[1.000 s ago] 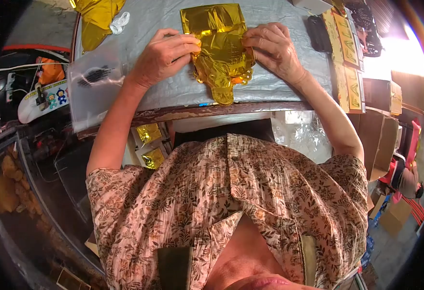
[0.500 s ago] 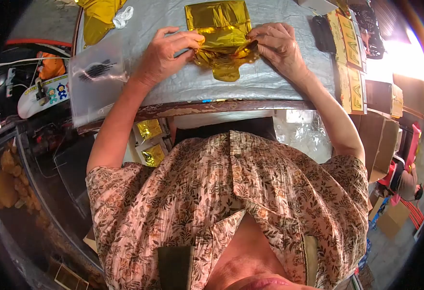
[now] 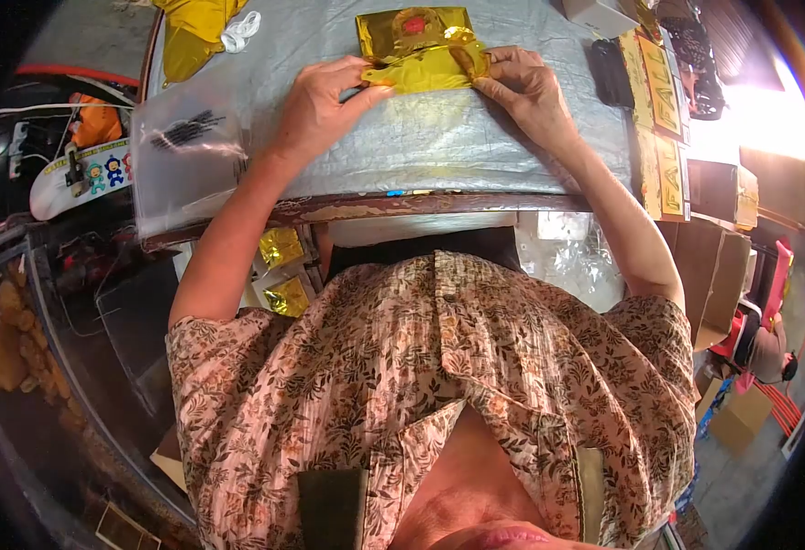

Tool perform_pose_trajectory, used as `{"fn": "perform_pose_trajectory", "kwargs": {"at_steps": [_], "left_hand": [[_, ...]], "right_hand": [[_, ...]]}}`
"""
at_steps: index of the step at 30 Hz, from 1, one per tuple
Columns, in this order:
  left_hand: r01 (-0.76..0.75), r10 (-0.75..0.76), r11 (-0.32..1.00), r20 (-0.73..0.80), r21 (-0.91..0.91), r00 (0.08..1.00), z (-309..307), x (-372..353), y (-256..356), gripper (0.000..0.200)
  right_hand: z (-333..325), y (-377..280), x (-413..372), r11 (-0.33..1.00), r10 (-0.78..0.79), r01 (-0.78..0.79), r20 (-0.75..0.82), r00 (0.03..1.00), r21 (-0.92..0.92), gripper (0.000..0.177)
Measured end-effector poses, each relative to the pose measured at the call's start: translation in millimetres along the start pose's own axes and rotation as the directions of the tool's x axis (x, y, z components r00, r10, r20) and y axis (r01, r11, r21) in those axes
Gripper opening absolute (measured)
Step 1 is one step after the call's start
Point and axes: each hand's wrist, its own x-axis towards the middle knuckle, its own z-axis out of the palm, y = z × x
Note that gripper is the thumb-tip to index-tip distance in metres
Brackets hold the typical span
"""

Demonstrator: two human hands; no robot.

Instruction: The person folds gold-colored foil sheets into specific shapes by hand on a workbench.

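A piece of folded gold foil (image 3: 425, 75) lies on the grey-covered table in front of me. Its far part is flat and bears a red spot ringed in a darker tone; the near part is creased. My left hand (image 3: 327, 103) pinches the near left corner between thumb and fingers. On the opposite side, my right hand (image 3: 523, 84) grips the near right edge, its thumb on top and fingers curled. Both hands rest close to the table surface.
To the left lie a clear plastic sheet (image 3: 178, 188) with thin black pieces, more gold foil (image 3: 192, 41) and a white cord bundle (image 3: 240, 32). At the right edge stand printed yellow boxes (image 3: 661, 165) beside a black item (image 3: 612, 71). A person (image 3: 767, 348) is at far right.
The foil's near flap with its rounded tab no longer hangs toward me; it is folded up and away. A red spot now shows on the far part.
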Motion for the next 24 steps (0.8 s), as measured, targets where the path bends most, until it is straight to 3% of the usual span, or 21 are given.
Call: {"fn": "perform_pose_trajectory", "kwargs": {"at_steps": [2, 4, 7, 10, 12, 15, 20, 22, 24], "left_hand": [[0.026, -0.026, 0.999, -0.007, -0.030, 1.000, 0.1, 1.9, 4.8, 0.023], [0.054, -0.055, 0.997, -0.011, -0.061, 0.998, -1.3, 3.2, 6.3, 0.024], [0.098, -0.100, 0.994, 0.048, 0.039, 0.994, -1.7, 4.7, 5.2, 0.024], [0.048, -0.047, 0.999, -0.046, 0.024, 0.998, 4.6, 1.3, 4.0, 0.025], [0.067, -0.082, 0.994, -0.179, -0.089, 0.980, 7.9, -0.7, 5.5, 0.028], [0.122, -0.130, 0.991, -0.222, -0.048, 0.966, 9.7, -2.3, 6.8, 0.029], [0.087, -0.087, 0.996, -0.242, -0.011, 0.966, 16.5, -1.0, -3.2, 0.030], [0.092, -0.087, 0.996, -0.242, 0.008, 0.966, 16.8, -0.3, -3.9, 0.030], [0.183, -0.184, 0.983, -0.200, -0.025, 0.962, 16.3, 0.0, -3.2, 0.029]], "right_hand": [[1.2, 0.4, 0.2, 0.999, 0.033, -0.032, -0.010, 0.999, 0.031, 0.012], [2.4, 1.4, -0.8, 0.997, 0.038, -0.043, -0.089, 0.995, -0.059, 0.012], [3.6, 2.3, -0.8, 0.996, 0.081, -0.084, -0.064, 0.995, -0.035, 0.014], [4.0, -1.8, 0.4, 0.991, 0.124, -0.126, -0.048, 0.991, -0.035, 0.015], [4.2, -5.5, 0.9, 0.991, 0.123, -0.126, -0.061, 0.991, -0.052, 0.015], [5.8, -8.3, 0.9, 0.985, 0.114, -0.123, -0.078, 0.990, -0.119, 0.015], [7.8, -0.1, 4.7, 0.980, 0.065, -0.080, -0.085, 0.994, -0.183, 0.013], [8.7, -4.7, 4.8, 0.969, 0.215, -0.222, -0.073, 0.974, -0.109, 0.016], [7.4, -10.4, 6.5, 0.965, 0.191, -0.203, -0.085, 0.978, -0.166, 0.020]]}}
